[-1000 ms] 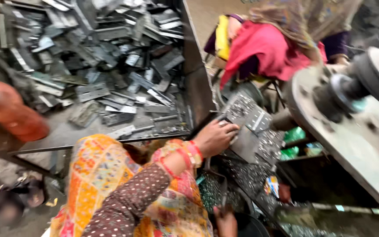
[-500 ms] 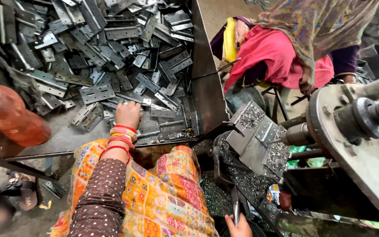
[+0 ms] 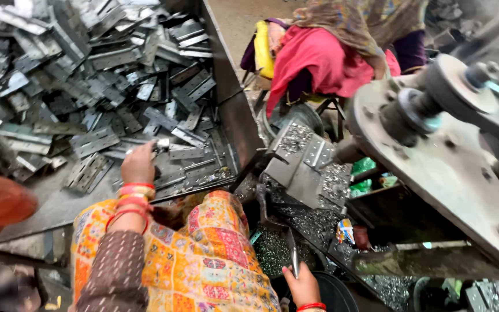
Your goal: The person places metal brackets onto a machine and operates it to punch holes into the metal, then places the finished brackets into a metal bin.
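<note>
My left hand point(image 3: 138, 166), with red bangles at the wrist, reaches into a metal tray point(image 3: 235, 115) heaped with grey hinge plates point(image 3: 93, 141). Its fingers close on a small shiny plate point(image 3: 160, 143) at the near edge of the heap. My right hand point(image 3: 302, 286) is low in the view, below the press bed, gripping a thin metal lever point(image 3: 294, 261) that stands upright. An angled grey press block point(image 3: 298, 164) strewn with metal chips lies between the two hands. My lap, in patterned orange cloth point(image 3: 203, 260), fills the bottom centre.
Another person in pink and yellow clothes point(image 3: 324, 60) sits beyond the machine. A large steel plate with a shaft and wheel point(image 3: 434, 110) juts in at right. An orange blurred object point(image 3: 1, 199) sits at left. Metal shavings point(image 3: 313, 219) cover the machine bed.
My left hand left the press block and moved left into the tray of hinge plates. My right hand has come into view at the bottom, on the lever.
</note>
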